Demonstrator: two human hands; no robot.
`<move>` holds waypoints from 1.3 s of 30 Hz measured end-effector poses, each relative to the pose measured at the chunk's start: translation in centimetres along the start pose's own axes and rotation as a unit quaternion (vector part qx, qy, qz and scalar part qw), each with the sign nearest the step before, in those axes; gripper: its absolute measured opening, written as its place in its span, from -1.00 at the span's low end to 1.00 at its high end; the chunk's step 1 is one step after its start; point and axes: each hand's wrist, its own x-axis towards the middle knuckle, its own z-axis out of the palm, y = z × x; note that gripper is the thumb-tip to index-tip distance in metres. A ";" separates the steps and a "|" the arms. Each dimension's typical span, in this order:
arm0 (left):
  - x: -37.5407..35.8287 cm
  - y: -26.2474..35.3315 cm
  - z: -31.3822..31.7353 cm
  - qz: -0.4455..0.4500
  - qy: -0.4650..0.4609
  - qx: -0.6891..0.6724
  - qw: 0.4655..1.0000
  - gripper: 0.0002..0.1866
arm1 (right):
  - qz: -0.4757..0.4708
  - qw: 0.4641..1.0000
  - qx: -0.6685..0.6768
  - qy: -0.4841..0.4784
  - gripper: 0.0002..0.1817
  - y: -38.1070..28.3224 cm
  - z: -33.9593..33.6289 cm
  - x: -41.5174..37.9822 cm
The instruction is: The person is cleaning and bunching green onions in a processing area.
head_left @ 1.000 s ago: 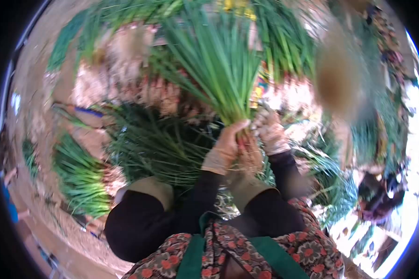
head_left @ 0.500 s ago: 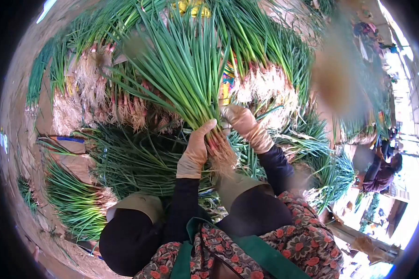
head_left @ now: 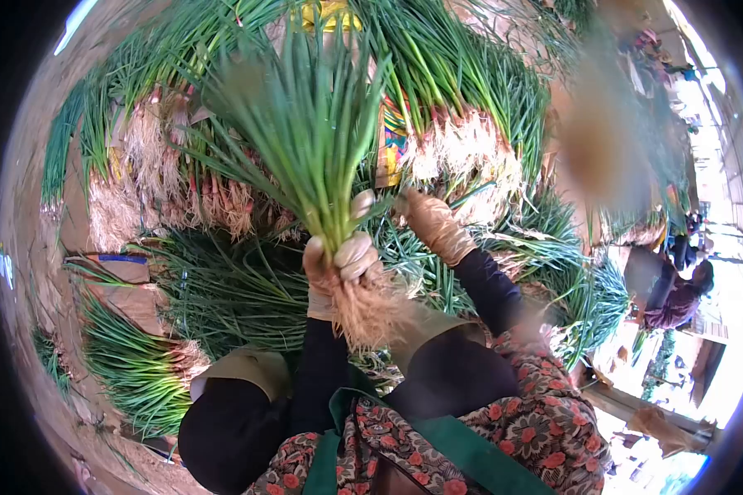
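Note:
A bunch of green onions (head_left: 309,148) stands upright in my left hand (head_left: 338,264), leaves pointing away from me. The gloved fingers wrap round the stems just above the roots (head_left: 363,313), which hang over my lap. To the right of the bunch is my right hand (head_left: 433,224), also gloved, apart from the stems. Its fingers are drawn together near a thin green leaf; whether they grip it is too small to tell.
Rooted onion bunches lie at the upper left (head_left: 153,148) and upper right (head_left: 462,140). Loose onions (head_left: 231,280) spread before my knees, with another pile (head_left: 136,363) at left. A person (head_left: 677,297) sits at the far right beyond a wooden beam (head_left: 636,408).
My left hand has turned and closed round the stems, and the bunch has shifted left and become more upright. My right hand has come away from the bunch.

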 end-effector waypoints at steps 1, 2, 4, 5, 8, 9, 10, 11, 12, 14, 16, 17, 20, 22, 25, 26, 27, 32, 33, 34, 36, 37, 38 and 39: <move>-0.1 0.1 0.1 0.030 -0.036 0.034 0.998 -0.37 | -0.033 0.997 -0.030 -0.064 -0.59 0.5 -0.1 -0.3; 0.1 -0.1 0.4 0.048 -0.021 0.052 0.997 -0.46 | -0.113 0.988 -0.041 -0.099 -0.61 1.6 -0.1 -0.1; 0.6 -0.1 1.1 0.085 0.124 0.154 0.977 -0.50 | -0.077 0.994 0.071 0.043 -0.58 2.0 -1.2 2.4; 1.0 0.0 1.2 0.101 0.195 0.203 0.954 -0.52 | -0.058 0.984 0.127 0.115 -0.56 2.1 -2.1 4.2; 1.4 -0.5 -1.1 0.145 0.368 0.301 0.868 -0.57 | 0.030 0.984 0.014 0.176 -0.62 2.0 -4.3 9.5; 1.2 -0.7 -1.7 0.147 0.412 0.309 0.845 -0.58 | 0.061 0.984 -0.081 0.144 -0.64 1.7 -4.7 10.0; 0.8 -0.4 -2.3 0.129 0.405 0.324 0.845 -0.57 | 0.086 0.983 -0.127 0.101 -0.66 1.4 -4.8 10.2; 1.1 -0.3 -2.0 0.126 0.408 0.315 0.848 -0.56 | 0.058 0.987 -0.098 0.115 -0.65 0.9 -5.0 9.9; 1.3 -0.3 -1.5 0.124 0.415 0.303 0.849 -0.56 | 0.031 0.990 -0.067 0.123 -0.64 0.6 -4.7 9.2; 1.2 -0.2 -1.4 0.130 0.410 0.282 0.858 -0.54 | -0.050 0.986 0.071 0.142 -0.65 1.8 -1.8 8.3; 1.0 0.3 -1.4 0.108 0.423 0.282 0.855 -0.55 | -0.183 0.968 -0.037 0.170 -0.74 -3.7 -4.2 1.9; 0.9 0.4 -1.3 0.094 0.428 0.281 0.854 -0.56 | -0.229 0.972 0.007 0.058 -0.71 -4.6 -4.7 -0.2; -1.1 1.2 -3.7 0.051 0.466 0.301 0.831 -0.58 | -0.217 0.948 0.186 -0.138 -0.58 -3.2 -4.1 -3.2; -1.1 1.0 -3.4 0.032 0.447 0.294 0.844 -0.61 | -0.129 0.886 0.351 -0.275 -0.53 -1.5 -4.8 -2.5; -0.3 0.2 -1.9 0.069 0.440 0.262 0.856 -0.63 | -0.092 0.891 0.417 -0.156 -0.46 -1.6 -3.5 -0.2; -0.1 -0.1 -1.7 0.090 0.456 0.270 0.843 -0.64 | 0.040 0.823 0.529 -0.205 -0.39 -4.8 -5.4 0.4; -0.2 0.1 -2.0 0.088 0.454 0.275 0.843 -0.64 | 0.051 0.782 0.590 -0.196 -0.38 -4.3 -3.2 1.6; -0.3 0.3 -2.6 0.067 0.429 0.263 0.862 -0.65 | 0.004 0.849 0.496 -0.182 -0.42 -3.1 -4.7 0.1; -0.3 0.4 -2.8 0.059 0.411 0.255 0.873 -0.64 | -0.037 0.847 0.503 -0.166 -0.37 -2.7 -4.5 -0.7; -0.3 0.6 -3.2 0.063 0.418 0.270 0.865 -0.65 | -0.078 0.843 0.509 -0.152 -0.32 -2.1 -3.8 -1.6; -0.9 0.6 -4.3 0.061 0.437 0.297 0.847 -0.67 | -0.080 0.810 0.561 -0.155 -0.13 -3.6 -4.2 -3.1; -1.1 0.2 -4.6 0.062 0.448 0.297 0.841 -0.68 | -0.043 0.875 0.466 -0.127 -0.21 -5.5 -5.4 -3.6; -0.9 0.0 -4.8 0.064 0.455 0.300 0.836 -0.69 | -0.059 0.914 0.394 -0.076 -0.28 -6.5 -5.3 -3.3; -0.7 0.1 -4.7 0.068 0.461 0.305 0.831 -0.70 | -0.078 0.944 0.319 -0.024 -0.35 -7.5 -5.1 -2.7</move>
